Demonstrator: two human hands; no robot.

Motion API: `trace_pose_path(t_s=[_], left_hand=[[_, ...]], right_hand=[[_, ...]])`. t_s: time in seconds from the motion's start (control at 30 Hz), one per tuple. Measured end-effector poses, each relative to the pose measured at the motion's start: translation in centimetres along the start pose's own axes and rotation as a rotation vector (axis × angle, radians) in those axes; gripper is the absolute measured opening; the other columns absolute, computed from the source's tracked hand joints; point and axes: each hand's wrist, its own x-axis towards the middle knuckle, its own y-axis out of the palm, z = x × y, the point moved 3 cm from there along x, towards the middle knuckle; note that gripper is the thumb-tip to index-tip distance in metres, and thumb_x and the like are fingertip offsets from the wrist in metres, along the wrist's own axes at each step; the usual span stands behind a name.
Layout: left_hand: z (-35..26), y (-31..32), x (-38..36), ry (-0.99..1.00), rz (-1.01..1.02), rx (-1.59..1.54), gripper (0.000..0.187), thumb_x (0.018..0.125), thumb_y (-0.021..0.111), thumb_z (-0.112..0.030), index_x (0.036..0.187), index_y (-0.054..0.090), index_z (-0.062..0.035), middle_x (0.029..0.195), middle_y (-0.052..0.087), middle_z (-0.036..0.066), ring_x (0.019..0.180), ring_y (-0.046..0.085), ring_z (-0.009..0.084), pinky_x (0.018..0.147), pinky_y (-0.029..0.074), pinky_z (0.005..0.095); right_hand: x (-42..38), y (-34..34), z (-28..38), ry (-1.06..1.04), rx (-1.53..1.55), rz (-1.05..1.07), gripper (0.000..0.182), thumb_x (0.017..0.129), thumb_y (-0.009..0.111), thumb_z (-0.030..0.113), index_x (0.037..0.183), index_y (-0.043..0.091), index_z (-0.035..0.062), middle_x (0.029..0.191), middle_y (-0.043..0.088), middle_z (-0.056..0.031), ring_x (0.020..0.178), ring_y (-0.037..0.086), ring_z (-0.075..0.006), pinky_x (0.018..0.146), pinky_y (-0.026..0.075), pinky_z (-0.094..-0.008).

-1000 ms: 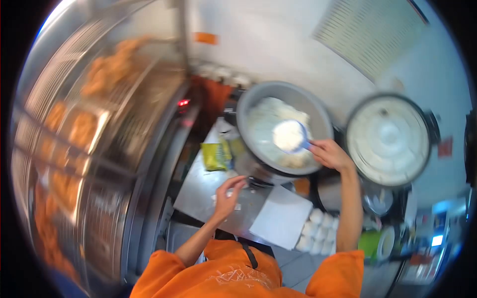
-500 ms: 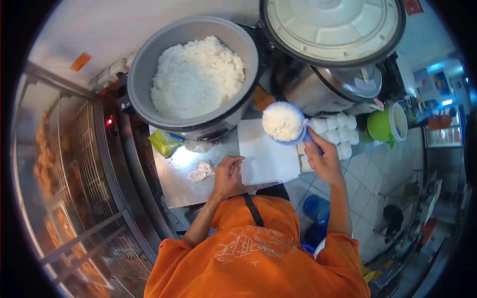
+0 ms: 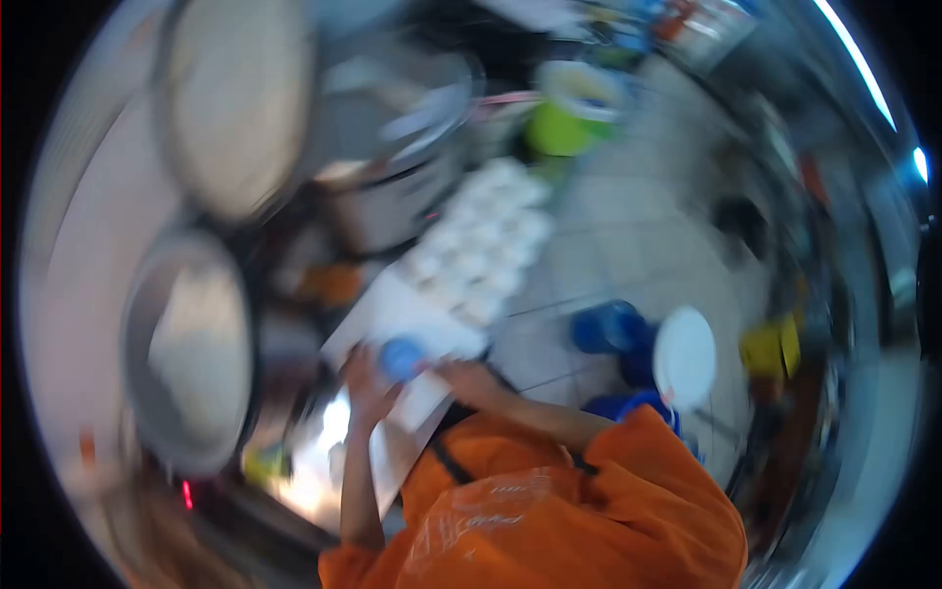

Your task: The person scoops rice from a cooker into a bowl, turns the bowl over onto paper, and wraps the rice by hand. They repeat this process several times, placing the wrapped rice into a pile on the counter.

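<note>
The view is smeared by motion. My right hand (image 3: 475, 384) is closed round the handle of a blue scoop (image 3: 402, 359), which rests low over the white paper (image 3: 378, 312). Plain blue faces up on the scoop, with no rice showing, so it looks turned over. Just left of it, my left hand (image 3: 366, 388) hovers at the paper, its thumb and fingers apart and holding nothing. Further left stands the big rice cooker pot (image 3: 137, 363) with white rice (image 3: 201, 344) inside.
Rows of white wrapped portions (image 3: 481, 245) sit beyond the paper. Behind are the cooker's raised lid (image 3: 235, 108), a second cooker (image 3: 392, 201) and a green bucket (image 3: 559, 128). Blue containers (image 3: 608, 329) and a white round lid (image 3: 685, 358) are to the right, over the tiled floor.
My head has turned right. The scoop, heaped with rice before, has come down onto the paper and tipped over. My left hand has moved up beside it.
</note>
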Motion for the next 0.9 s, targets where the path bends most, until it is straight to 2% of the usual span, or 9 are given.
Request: trace_pose_path(t_s=[0.1, 0.13, 0.2, 0.3, 0.4, 0.43, 0.6, 0.7, 0.9], left_hand=[[2.0, 1.2, 0.5, -0.016, 0.078, 0.065, 0.125, 0.065, 0.087, -0.06, 0.157, 0.03, 0.003, 0.156, 0.039, 0.032, 0.145, 0.035, 0.049, 0.119, 0.028, 0.0564], [2.8, 1.5, 0.7, -0.069, 0.184, 0.121, 0.131, 0.065, 0.082, -0.069, 0.16, 0.024, -0.0002, 0.162, 0.031, 0.028, 0.15, 0.031, 0.0458, 0.118, 0.028, 0.0594], [1.9, 1.1, 0.9, -0.089, 0.23, 0.208, 0.136, 0.063, 0.082, -0.072, 0.162, 0.021, -0.0023, 0.168, 0.025, 0.022, 0.154, 0.024, 0.0423, 0.117, 0.024, 0.0652], [2.9, 1.5, 0.6, -0.105, 0.275, 0.248, 0.139, 0.062, 0.075, -0.083, 0.163, 0.022, -0.0045, 0.17, 0.021, 0.018, 0.157, 0.019, 0.0394, 0.115, 0.02, 0.0744], [3.1, 1.6, 0.6, -0.14, 0.329, 0.329, 0.14, 0.061, 0.072, -0.087, 0.163, 0.023, -0.0046, 0.171, 0.02, 0.018, 0.158, 0.018, 0.038, 0.114, 0.021, 0.0755], [2.9, 1.6, 0.8, -0.171, 0.351, 0.346, 0.143, 0.058, 0.074, -0.087, 0.164, 0.021, -0.0055, 0.171, 0.02, 0.017, 0.158, 0.018, 0.0369, 0.114, 0.02, 0.0762], [1.8, 1.0, 1.3, -0.234, 0.433, 0.449, 0.144, 0.056, 0.084, -0.075, 0.165, 0.017, -0.0082, 0.171, 0.019, 0.015, 0.158, 0.019, 0.0363, 0.116, 0.026, 0.0692], [3.1, 1.6, 0.7, -0.137, 0.348, 0.324, 0.143, 0.06, 0.071, -0.091, 0.165, 0.02, -0.0079, 0.173, 0.014, 0.013, 0.159, 0.015, 0.0326, 0.115, 0.02, 0.0726], [4.7, 2.8, 0.1, -0.005, 0.187, 0.208, 0.135, 0.066, 0.069, -0.089, 0.162, 0.025, -0.005, 0.168, 0.022, 0.019, 0.154, 0.022, 0.0399, 0.111, 0.025, 0.0747]], right_hand=[[2.1, -2.0, 0.9, 0.142, 0.112, 0.272, 0.066, 0.097, 0.058, 0.025, 0.159, 0.035, 0.0231, 0.118, 0.065, -0.0193, 0.081, 0.072, -0.0331, 0.067, 0.06, -0.0456], [2.4, -2.4, 1.2, 0.127, 0.105, 0.087, 0.068, 0.097, 0.061, 0.028, 0.158, 0.034, 0.0222, 0.111, 0.065, -0.0195, 0.086, 0.071, -0.0346, 0.074, 0.057, -0.0476], [4.2, -1.8, 1.7, 0.196, 0.085, 0.151, 0.07, 0.094, 0.067, 0.036, 0.156, 0.036, 0.0237, 0.106, 0.064, -0.0185, 0.091, 0.07, -0.0338, 0.078, 0.055, -0.048], [7.2, -4.3, 3.0, 0.242, 0.121, 0.075, 0.066, 0.093, 0.07, 0.039, 0.151, 0.042, 0.0273, 0.101, 0.065, -0.0177, 0.086, 0.07, -0.0324, 0.07, 0.055, -0.0465], [9.0, -0.4, 3.3, 0.267, 0.207, 0.279, 0.064, 0.089, 0.073, 0.039, 0.147, 0.046, 0.0299, 0.096, 0.066, -0.0158, 0.08, 0.07, -0.0319, 0.061, 0.054, -0.0441], [9.1, 0.1, 3.4, 0.242, 0.224, 0.142, 0.061, 0.089, 0.074, 0.037, 0.143, 0.048, 0.0296, 0.093, 0.066, -0.0153, 0.075, 0.07, -0.0314, 0.054, 0.052, -0.0416], [9.9, -0.2, 3.4, 0.244, 0.164, 0.181, 0.053, 0.09, 0.072, 0.035, 0.138, 0.05, 0.0291, 0.092, 0.065, -0.0157, 0.072, 0.07, -0.0307, 0.053, 0.053, -0.0419], [10.5, 0.3, 2.9, 0.288, 0.076, 0.235, 0.045, 0.09, 0.068, 0.032, 0.133, 0.053, 0.031, 0.092, 0.065, -0.0153, 0.074, 0.07, -0.0319, 0.053, 0.053, -0.0454], [10.9, 3.2, 3.6, 0.377, 0.133, 0.2, 0.042, 0.092, 0.061, 0.021, 0.131, 0.055, 0.0351, 0.102, 0.063, -0.0163, 0.09, 0.068, -0.0331, 0.065, 0.051, -0.0523]])
